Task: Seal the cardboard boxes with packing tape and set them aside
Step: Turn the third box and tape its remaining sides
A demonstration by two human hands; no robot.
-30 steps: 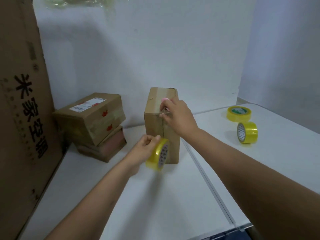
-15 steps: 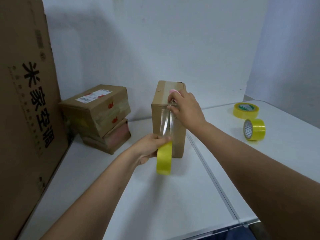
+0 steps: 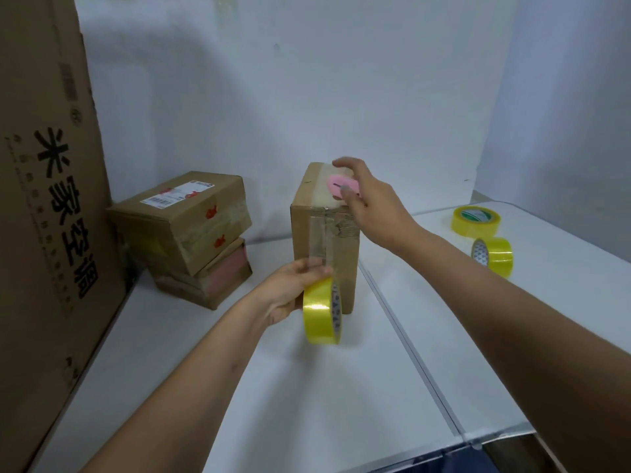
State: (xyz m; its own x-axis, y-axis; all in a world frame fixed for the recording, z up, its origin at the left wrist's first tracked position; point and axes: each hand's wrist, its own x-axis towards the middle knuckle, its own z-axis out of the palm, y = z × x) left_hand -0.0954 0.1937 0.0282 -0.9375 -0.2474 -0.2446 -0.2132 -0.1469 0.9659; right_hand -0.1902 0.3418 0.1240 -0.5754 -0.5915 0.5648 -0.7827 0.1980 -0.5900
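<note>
The upright cardboard box (image 3: 324, 247) stands mid-table. A clear strip runs down its near face to the tape roll (image 3: 322, 310), which your left hand (image 3: 290, 291) grips just in front of the box. Your right hand (image 3: 370, 199), fingers spread, reaches over the box top at a pink object (image 3: 339, 186). Stacked boxes (image 3: 191, 230) sit left; two spare rolls (image 3: 485, 233) right, well apart. The white table (image 3: 341, 387) in front lies bare.

Brown box (image 3: 324, 247); yellow tape roll (image 3: 321, 310); pink cutter (image 3: 341, 186).

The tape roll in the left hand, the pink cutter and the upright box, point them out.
Tape roll (image 3: 319, 310), head view, yellow outer band.
Pink cutter (image 3: 336, 182), head view, flat pink face.
Upright box (image 3: 304, 230), head view, bare front cardboard.
</note>
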